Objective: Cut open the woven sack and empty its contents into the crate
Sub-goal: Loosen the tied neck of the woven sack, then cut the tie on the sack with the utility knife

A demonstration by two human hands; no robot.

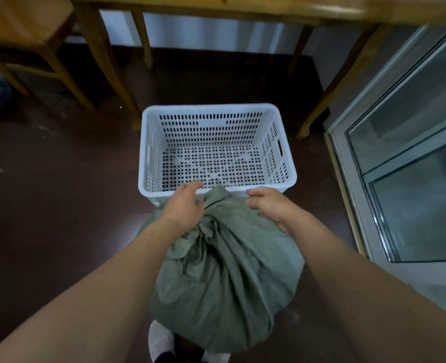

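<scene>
Sack (224,279) tied, uncut; crate (218,148) empty. Left hand (185,205) pinching neck, right hand (269,205) loosely spread on cloth.

Dark brown floor (59,179), wooden table (216,6), glass door (412,153) at right.

The left hand (184,205) grips the gathered neck of the green sack (224,279). The right hand (270,205) rests on its top. The white crate (218,188) stands empty just beyond.
</scene>
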